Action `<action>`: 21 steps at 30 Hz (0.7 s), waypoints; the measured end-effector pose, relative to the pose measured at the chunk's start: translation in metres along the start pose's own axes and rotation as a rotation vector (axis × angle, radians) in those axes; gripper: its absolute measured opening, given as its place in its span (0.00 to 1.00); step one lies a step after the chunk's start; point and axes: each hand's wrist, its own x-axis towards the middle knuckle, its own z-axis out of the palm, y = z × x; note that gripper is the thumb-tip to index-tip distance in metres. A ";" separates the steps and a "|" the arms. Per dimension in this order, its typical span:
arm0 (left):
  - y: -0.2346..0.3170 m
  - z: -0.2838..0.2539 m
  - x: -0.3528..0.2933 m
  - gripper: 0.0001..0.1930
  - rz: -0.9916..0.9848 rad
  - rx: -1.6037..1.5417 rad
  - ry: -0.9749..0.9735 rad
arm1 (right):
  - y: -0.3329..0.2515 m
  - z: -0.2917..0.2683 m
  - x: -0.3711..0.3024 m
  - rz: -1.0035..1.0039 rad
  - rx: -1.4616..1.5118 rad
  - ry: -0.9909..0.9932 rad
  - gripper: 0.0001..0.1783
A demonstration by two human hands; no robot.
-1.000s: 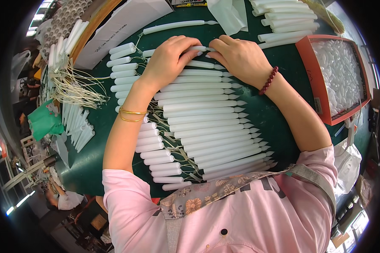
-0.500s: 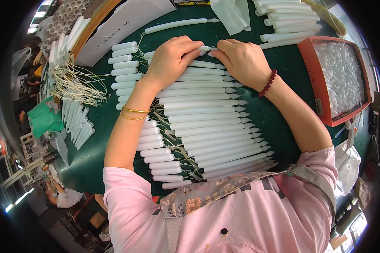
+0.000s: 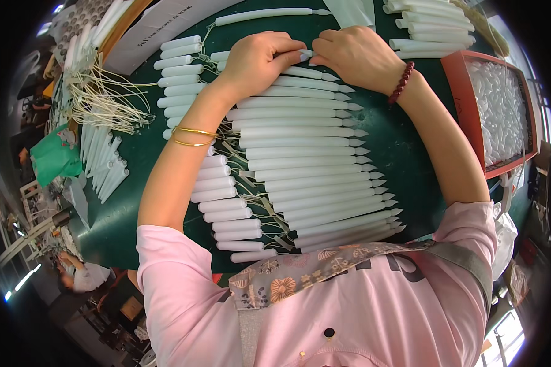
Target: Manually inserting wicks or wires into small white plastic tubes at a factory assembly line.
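White LED taper candles (image 3: 306,140) lie side by side in a column on the dark green table, their flame-shaped tips pointing right. At the top of the column, my left hand (image 3: 260,64) is closed, thumb and fingers pinching one candle near its tip end. My right hand (image 3: 358,58) meets it there, closed at a small whitish flame-shaped tip (image 3: 307,54) that shows between the fingertips. How firmly the right fingers hold it is partly hidden. Thin wires join the candles to short white tubes (image 3: 223,192) on their left.
An orange-red box (image 3: 465,116) full of flame-shaped tips stands at the right. White tubes (image 3: 438,27) are stacked at the far right. One tipped candle (image 3: 263,16) lies beyond my hands. A bundle of pale wires (image 3: 104,98) and a green bag (image 3: 56,156) are at the left.
The view has shifted slightly, so the table's things sit higher in the picture. Both hands stay together at the same candle's tip end, with the fingers slightly moved.
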 end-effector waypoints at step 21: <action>-0.013 -0.016 0.036 0.10 0.133 0.386 0.034 | -0.017 0.003 -0.018 0.440 0.143 0.252 0.15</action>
